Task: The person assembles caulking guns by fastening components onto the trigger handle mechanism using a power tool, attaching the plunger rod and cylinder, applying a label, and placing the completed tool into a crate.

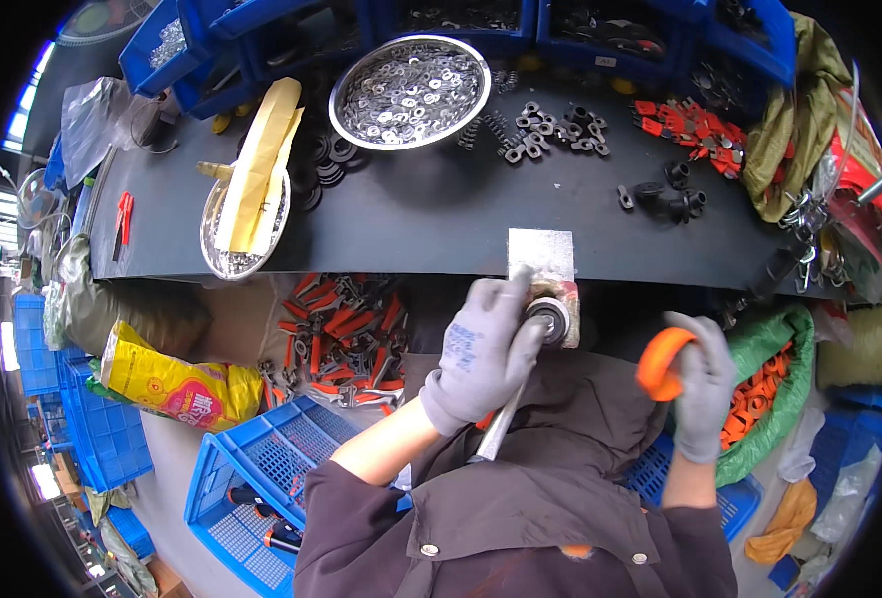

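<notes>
My left hand (486, 349), in a grey glove, grips a part with a round black head (548, 321) and a silver shaft (503, 429) that slants down toward my lap. Its head lies against a worn block under a bare metal plate (540, 255) at the table's front edge. My right hand (705, 384), also gloved and slightly blurred, is off to the right and pinches an orange ring (663, 363). More orange rings (755, 399) fill a green sack (805, 344) beside that hand.
On the dark table (411, 219) are a bowl of washers (411, 95), a smaller bowl (283, 204) with yellow card, black fittings (670, 199) and red-orange parts (695, 130). Blue bins (461, 45) line the back. Orange-handled tools (346, 334) and a blue crate (226, 498) are lower left.
</notes>
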Available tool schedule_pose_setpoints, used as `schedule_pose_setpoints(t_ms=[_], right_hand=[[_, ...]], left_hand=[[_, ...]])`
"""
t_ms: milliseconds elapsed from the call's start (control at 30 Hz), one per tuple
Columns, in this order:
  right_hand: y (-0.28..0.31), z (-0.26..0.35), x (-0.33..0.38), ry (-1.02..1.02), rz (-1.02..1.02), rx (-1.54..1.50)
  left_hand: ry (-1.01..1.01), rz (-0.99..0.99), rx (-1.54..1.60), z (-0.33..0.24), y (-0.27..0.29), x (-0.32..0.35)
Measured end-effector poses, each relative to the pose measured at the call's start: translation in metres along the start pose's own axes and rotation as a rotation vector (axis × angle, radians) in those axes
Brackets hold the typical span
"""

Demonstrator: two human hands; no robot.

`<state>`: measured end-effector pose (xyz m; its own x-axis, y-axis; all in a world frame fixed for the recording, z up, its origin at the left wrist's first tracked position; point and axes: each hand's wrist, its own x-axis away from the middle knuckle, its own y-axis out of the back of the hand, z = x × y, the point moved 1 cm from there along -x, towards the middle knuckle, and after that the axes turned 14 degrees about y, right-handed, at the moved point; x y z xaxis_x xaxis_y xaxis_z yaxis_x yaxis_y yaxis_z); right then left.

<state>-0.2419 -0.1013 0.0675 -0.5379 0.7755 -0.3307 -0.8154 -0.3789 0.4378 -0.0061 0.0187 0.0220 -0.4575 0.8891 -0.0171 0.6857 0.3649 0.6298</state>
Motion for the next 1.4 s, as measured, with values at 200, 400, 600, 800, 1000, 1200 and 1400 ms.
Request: schedule_pose_setpoints(t_ms=[200,400,600,800,1000,1200,1400], right_hand=[[-0.087,0.018,-0.051,0.404,0.397,0.415],[-0.059,-0.010,-0.093,0.444,0.155,0.384],[-0.032,-0.085,-0.145,0.398,0.257,1.001],[-0.053,-0.009,-0.121,0.318,0.112,0.210],[-0.070,0.026,-0.062,0.642,0.382,0.225],[-0.080,0.017,-0.054,0.744,0.377,0.294],[-0.076,0.037,-0.062,0.766,0.585,0.471]], left_hand=[[-0.238,-0.027,0.067,0.006,0.006,0.001],[-0.178,0.003,-0.012,0.004,0.006,-0.010],[-0.147,0.016,0.024,-0.003,0.001,-0.023],[-0.123,-0.027,0.102,0.006,0.005,-0.020],[-0.122,0.057,0.057,0.010,-0.008,-0.026],[-0.132,-0.023,0.136,0.012,-0.010,-0.024],[-0.129,0.018,0.173,0.013,-0.008,-0.025]])
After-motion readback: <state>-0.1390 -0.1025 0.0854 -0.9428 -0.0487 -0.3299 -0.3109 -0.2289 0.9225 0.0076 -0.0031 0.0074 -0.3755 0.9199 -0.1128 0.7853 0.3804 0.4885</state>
